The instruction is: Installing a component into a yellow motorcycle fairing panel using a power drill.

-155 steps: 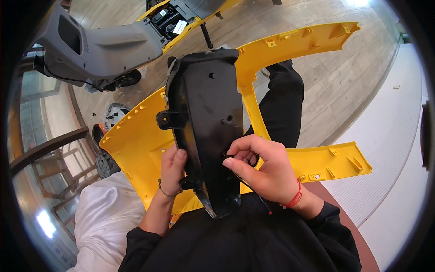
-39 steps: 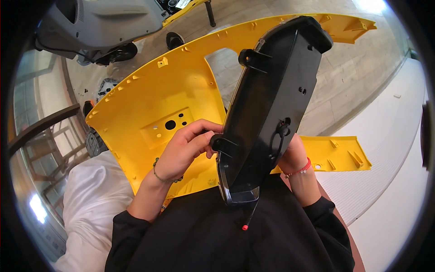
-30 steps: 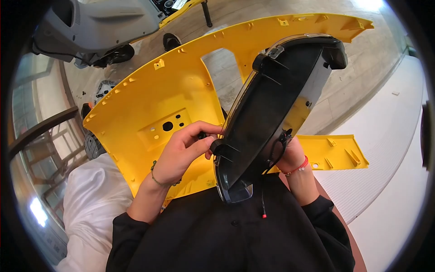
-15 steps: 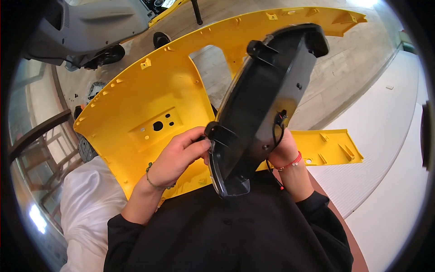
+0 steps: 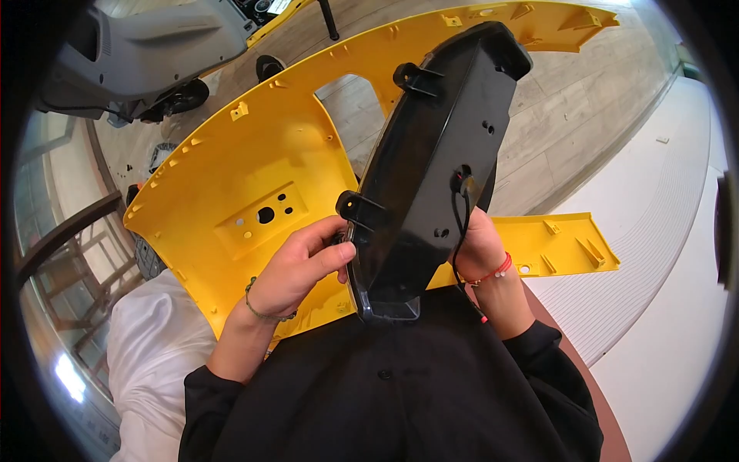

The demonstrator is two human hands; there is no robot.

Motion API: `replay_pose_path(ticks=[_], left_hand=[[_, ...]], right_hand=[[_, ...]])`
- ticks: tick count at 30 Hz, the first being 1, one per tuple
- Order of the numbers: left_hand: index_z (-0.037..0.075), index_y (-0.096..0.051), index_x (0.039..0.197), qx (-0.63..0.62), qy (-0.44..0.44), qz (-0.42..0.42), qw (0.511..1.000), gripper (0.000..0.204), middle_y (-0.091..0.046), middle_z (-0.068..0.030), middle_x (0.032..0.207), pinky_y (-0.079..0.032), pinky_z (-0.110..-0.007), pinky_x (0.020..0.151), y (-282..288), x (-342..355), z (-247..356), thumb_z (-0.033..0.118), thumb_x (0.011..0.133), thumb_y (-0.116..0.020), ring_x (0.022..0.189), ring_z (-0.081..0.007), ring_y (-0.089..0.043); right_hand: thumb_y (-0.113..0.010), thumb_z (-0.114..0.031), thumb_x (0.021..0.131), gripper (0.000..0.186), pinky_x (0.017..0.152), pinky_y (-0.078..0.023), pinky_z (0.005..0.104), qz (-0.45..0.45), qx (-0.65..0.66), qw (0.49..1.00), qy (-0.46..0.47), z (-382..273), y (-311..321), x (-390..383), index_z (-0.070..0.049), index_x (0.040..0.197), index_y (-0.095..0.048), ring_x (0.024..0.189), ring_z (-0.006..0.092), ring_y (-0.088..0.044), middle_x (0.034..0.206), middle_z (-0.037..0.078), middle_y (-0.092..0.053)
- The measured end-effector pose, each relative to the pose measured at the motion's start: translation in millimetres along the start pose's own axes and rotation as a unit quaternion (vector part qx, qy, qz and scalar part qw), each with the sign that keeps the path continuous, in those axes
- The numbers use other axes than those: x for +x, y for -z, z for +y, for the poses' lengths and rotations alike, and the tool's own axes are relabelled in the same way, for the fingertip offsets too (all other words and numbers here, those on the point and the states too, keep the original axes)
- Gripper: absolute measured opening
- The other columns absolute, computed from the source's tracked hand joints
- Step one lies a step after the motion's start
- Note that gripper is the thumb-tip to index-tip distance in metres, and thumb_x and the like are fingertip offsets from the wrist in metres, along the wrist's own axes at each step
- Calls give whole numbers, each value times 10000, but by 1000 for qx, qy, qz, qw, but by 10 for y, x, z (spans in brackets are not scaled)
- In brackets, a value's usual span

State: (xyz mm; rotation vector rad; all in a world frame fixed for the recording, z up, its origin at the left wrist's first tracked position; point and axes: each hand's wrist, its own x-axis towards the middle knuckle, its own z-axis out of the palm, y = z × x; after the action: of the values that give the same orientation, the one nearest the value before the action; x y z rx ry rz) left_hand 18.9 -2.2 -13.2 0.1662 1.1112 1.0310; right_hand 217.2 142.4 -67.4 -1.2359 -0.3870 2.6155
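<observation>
A long black lamp housing (image 5: 419,162) is held up in front of me, slanting from lower left to upper right. It has a clear rim, mounting tabs on its left side and a thin black cable (image 5: 461,239) leaving its back. My left hand (image 5: 312,258) grips its left edge near the lower tab, thumb on the near side. Around its right side, my right hand (image 5: 481,246) holds it from behind, most fingers hidden. Beneath lies a large yellow body panel (image 5: 231,169), inner side up, with clips along its rim and a wide cutout partly covered by the housing.
A grey and yellow scooter (image 5: 158,50) stands at the far left on the wood-look floor (image 5: 570,115). White ribbed board (image 5: 616,254) lies at the right. White fabric (image 5: 154,331) is at my left, near a dark wooden frame (image 5: 69,223).
The lamp housing has turned so that its back shows more, and it has shifted slightly up and left. Both hands keep their hold. The view has moved a little.
</observation>
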Motion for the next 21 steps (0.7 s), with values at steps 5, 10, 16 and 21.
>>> replay_pose_path(ticks=[5,10,16,21], left_hand=[[-6,-494,1173,4,-8,0,1000,382,-557,-9,911,-437,-223,734,-25,-13,22,270,911,-537,802,-71,-520],[10,-481,1199,-50,11,-18,999,428,-571,-16,976,-439,-225,725,0,-11,21,343,930,-511,810,-69,-528],[24,-478,1186,-50,19,-7,999,415,-570,-16,985,-433,-229,716,3,-27,-5,362,944,-476,811,-66,-518],[32,-460,1187,-48,14,12,999,412,-557,-8,946,-430,-237,722,-41,-20,-11,370,951,-463,804,-68,-507]], right_hand=[[-499,-147,925,305,838,-511,301,-18,22,1000,-11,-33,-88,15,-12,1198,-522,988,183,-620,1116,86,-618],[-472,-113,936,306,856,-495,296,-62,28,997,-24,26,28,82,-34,1231,-490,991,168,-613,1140,77,-605],[-469,-134,934,315,924,-442,319,-45,6,998,-37,51,56,61,27,1203,-497,1037,190,-579,1150,107,-591],[-473,-143,926,288,854,-462,299,-55,-7,997,-49,48,51,25,25,1154,-527,952,168,-592,1072,87,-610]])
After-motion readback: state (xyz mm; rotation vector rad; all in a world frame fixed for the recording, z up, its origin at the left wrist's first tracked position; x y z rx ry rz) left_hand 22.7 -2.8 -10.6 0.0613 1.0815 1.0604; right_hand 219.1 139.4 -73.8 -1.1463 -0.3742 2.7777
